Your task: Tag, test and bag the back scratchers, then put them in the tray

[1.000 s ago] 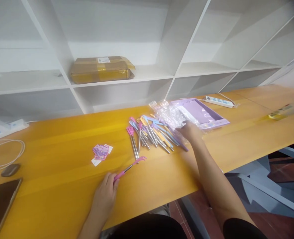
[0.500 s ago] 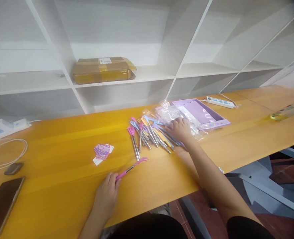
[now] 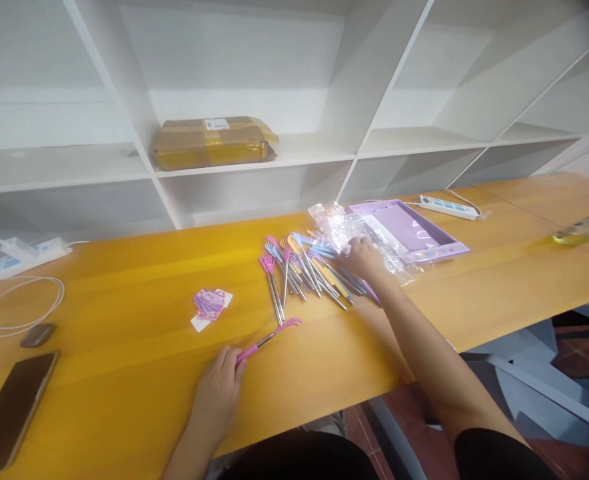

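My left hand [image 3: 220, 383] is closed round the pink handle of a back scratcher [image 3: 269, 339], whose claw head points right above the table. To the right, my right hand [image 3: 366, 259] has its fingers curled on the clear plastic bags [image 3: 339, 227]; the fingertips are partly hidden. Beside it lies a loose pile of back scratchers [image 3: 302, 267] with metal rods and pink, blue, yellow and purple parts. The bags lie partly over a purple box tray [image 3: 439, 252]. Left of the pile is a small heap of pink-and-purple printed cards [image 3: 208, 305].
A phone [image 3: 14, 407], a small dark object [image 3: 37, 335] and a white cable [image 3: 19, 330] lie at left. Power strips [image 3: 449, 207] sit near the back at both sides. White shelving [image 3: 249, 60] holds a taped parcel [image 3: 214, 143]. A tape roll or similar blurred object [image 3: 579, 230] lies far right.
The whole view has shifted slightly, so things appear a little further right. My left hand still holds the back scratcher; my right hand stays at the plastic bags, which have moved slightly.
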The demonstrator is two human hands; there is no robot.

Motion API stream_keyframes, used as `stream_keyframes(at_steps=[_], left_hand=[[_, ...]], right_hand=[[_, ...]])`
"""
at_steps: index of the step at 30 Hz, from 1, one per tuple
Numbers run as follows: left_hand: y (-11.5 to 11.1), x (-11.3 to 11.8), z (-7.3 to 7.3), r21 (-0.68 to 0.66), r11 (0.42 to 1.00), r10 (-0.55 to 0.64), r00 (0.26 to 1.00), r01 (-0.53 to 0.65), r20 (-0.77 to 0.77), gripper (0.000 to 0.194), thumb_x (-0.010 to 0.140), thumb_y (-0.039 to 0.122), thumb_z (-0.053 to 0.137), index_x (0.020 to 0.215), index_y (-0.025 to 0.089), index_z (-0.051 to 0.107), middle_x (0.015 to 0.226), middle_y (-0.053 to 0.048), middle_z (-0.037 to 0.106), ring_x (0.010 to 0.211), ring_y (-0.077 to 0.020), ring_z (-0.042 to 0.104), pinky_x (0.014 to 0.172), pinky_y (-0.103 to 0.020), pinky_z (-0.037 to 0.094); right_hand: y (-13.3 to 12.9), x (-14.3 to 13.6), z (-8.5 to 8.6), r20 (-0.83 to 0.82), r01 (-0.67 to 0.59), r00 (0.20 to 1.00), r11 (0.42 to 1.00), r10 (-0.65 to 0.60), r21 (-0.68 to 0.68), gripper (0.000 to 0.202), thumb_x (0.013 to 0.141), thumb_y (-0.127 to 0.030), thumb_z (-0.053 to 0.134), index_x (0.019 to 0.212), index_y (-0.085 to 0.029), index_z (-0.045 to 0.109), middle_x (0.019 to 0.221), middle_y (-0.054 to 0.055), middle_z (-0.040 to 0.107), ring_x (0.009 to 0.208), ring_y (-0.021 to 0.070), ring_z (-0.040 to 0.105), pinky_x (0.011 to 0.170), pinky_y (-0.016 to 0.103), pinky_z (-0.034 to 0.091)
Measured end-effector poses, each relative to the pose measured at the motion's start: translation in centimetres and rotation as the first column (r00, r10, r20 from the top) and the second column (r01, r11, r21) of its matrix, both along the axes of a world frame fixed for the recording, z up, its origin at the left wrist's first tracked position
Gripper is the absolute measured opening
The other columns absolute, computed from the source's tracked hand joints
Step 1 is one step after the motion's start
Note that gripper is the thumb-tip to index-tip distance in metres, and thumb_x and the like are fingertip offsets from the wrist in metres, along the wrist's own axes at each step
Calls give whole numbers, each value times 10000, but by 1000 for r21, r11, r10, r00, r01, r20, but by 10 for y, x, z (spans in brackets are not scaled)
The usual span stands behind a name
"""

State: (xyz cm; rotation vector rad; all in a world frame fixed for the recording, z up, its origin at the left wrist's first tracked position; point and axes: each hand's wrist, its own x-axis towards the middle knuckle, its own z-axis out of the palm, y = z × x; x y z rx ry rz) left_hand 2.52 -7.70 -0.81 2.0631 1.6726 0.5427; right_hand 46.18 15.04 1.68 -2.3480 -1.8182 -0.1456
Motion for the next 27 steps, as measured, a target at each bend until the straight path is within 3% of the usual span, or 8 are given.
stream_keyframes(at_steps=[4, 9, 12, 15, 18, 22, 24, 27], left_hand=[[0, 0, 2, -1, 1000, 1, 1000, -1, -1, 406, 1134, 437, 331, 1110, 247, 689, 975, -49, 687, 868, -232, 696, 766, -341, 523], [0, 1, 4, 12, 1000, 6, 1000, -6, 8, 390, 1131, 425, 336, 1100, 249, 682, 978, -47, 691, 870, -231, 703, 767, -341, 525], [0, 1, 4, 17, 1000, 9, 1000, -10, 21, 380, 1128, 422, 347, 1082, 247, 681, 975, -46, 691, 862, -229, 703, 767, -343, 534], [0, 1, 2, 37, 999, 17, 1000, -18, 26, 378, 1120, 422, 362, 1050, 238, 685, 968, -51, 700, 839, -228, 700, 758, -344, 546], [1, 0, 2, 44, 999, 16, 999, -18, 40, 381, 1117, 426, 359, 1080, 244, 691, 975, -55, 711, 853, -232, 704, 761, -346, 546], [2, 0, 6, 3, 999, 38, 994, -38, 100, 411, 1110, 475, 348, 1055, 244, 683, 976, -65, 707, 871, -250, 698, 769, -366, 544], [0, -1, 9, -48, 998, 38, 984, -30, 175, 430, 1108, 512, 348, 1059, 248, 683, 966, -68, 708, 868, -256, 691, 774, -375, 544], [-5, -2, 10, -132, 991, 82, 938, -39, 336, 440, 1101, 564, 378, 1212, 251, 666, 861, -34, 669, 783, -234, 654, 724, -352, 524]], right_hand=[[2, 4, 0, -79, 42, 996, 999, -41, 5, 723, 894, -546, 730, 1386, -57, 528, 1407, 289, 566, 1152, 350, 663, 937, 395, 483], [2, 8, 10, -194, 73, 979, 997, -69, 13, 667, 845, -490, 804, 1341, -96, 596, 1267, 241, 690, 1095, 352, 692, 917, 412, 510], [0, 9, 20, -284, 71, 958, 994, -45, 83, 546, 832, -460, 819, 1238, -134, 654, 1094, 170, 745, 1024, 328, 698, 894, 403, 514], [-1, 10, 33, -387, 88, 922, 970, 7, 226, 282, 916, -424, 724, 1047, -180, 673, 1022, 112, 752, 972, 274, 688, 898, 377, 505], [0, 9, 45, -493, 160, 868, 909, 56, 385, 255, 1016, -436, 573, 982, -187, 613, 1014, 107, 744, 879, 220, 673, 864, 349, 511], [-1, 5, 62, -607, 244, 782, 826, 143, 509, 367, 1095, -538, 382, 1054, -202, 523, 939, 77, 716, 640, 149, 591, 666, 293, 502], [-5, 2, 73, -660, 290, 720, 770, 216, 569, 366, 1087, -566, 407, 1033, -216, 503, 863, 40, 680, 573, 132, 530, 573, 272, 454], [-17, -9, 92, -737, 380, 557, 672, 382, 636, 362, 1032, -589, 552, 954, -240, 495, 678, -43, 539, 478, 111, 396, 458, 251, 329]])
